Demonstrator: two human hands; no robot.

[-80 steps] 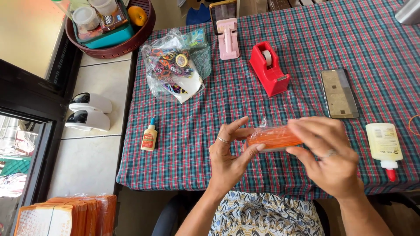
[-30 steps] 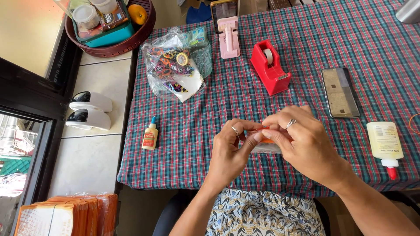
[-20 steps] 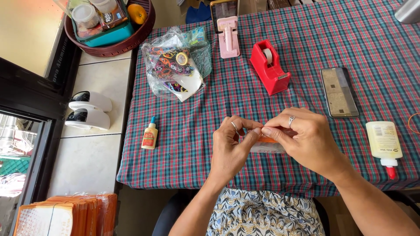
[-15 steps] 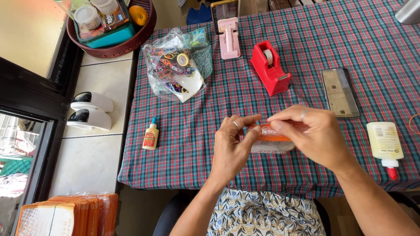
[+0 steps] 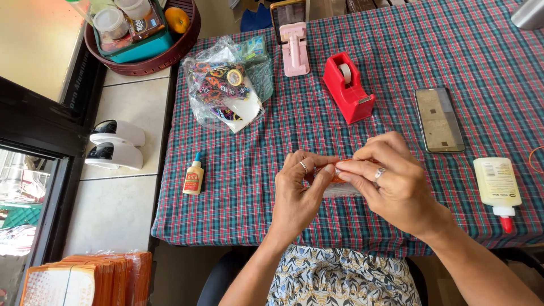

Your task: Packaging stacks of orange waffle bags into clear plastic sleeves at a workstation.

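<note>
Head camera, looking down at a table under a red, green and blue plaid tablecloth (image 5: 396, 51).

Near the table's front edge, the person's two hands meet over a small orange item in a clear plastic sleeve (image 5: 339, 182). The left hand (image 5: 297, 195) pinches one end between thumb and fingers. The right hand (image 5: 394, 181) curls over the other end, its fingertips (image 5: 347, 168) pressed tight on the sleeve's top edge. Most of the item is hidden by the hands, so its kind cannot be told.

The step in hand looks like working the sleeve's end, opening or closing it. The next move seems to call for a firm hold by the left hand while the right fingertips work finely along the thin plastic.

Well apart from the hands: a red tape dispenser (image 5: 348, 88), a dark phone (image 5: 438, 119) lying flat, a large pale glue bottle (image 5: 497, 184) on its side, a small glue bottle (image 5: 194, 177), a clear bag of colourful bits (image 5: 226, 90), and a pink tool (image 5: 294, 50).
</note>
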